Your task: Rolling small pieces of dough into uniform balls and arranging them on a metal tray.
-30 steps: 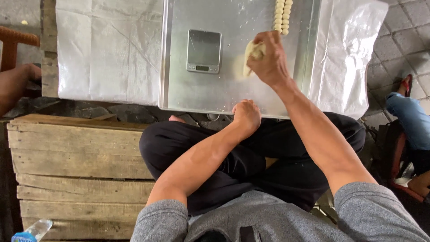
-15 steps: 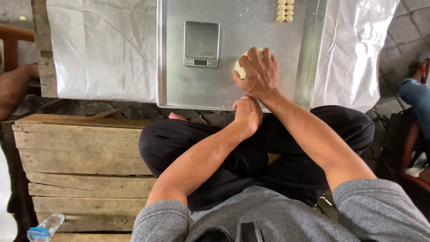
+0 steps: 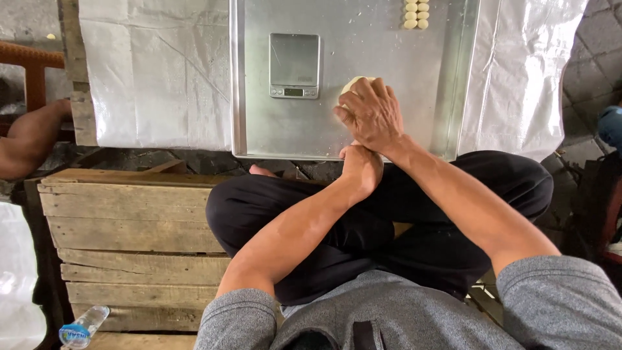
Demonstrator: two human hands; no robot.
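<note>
My right hand point(image 3: 370, 115) presses down on a pale lump of dough point(image 3: 352, 85) lying on the metal tray point(image 3: 337, 139), just right of the small digital scale point(image 3: 294, 65). Most of the dough is hidden under my fingers. My left hand point(image 3: 360, 168) is closed in a loose fist with nothing seen in it, resting at the tray's near edge, just under my right wrist. Two short rows of small dough balls point(image 3: 415, 14) sit at the tray's far edge.
The tray lies on white woven sheeting point(image 3: 155, 71). A wooden crate point(image 3: 129, 227) stands to my left, with a plastic bottle point(image 3: 81, 327) by its near corner. Another person's arm point(image 3: 29, 139) shows at the far left. My crossed legs fill the foreground.
My right hand has drawn the dough lump toward me across the tray, from near the dough balls to beside the scale. My left hand stayed at the tray's near edge.
</note>
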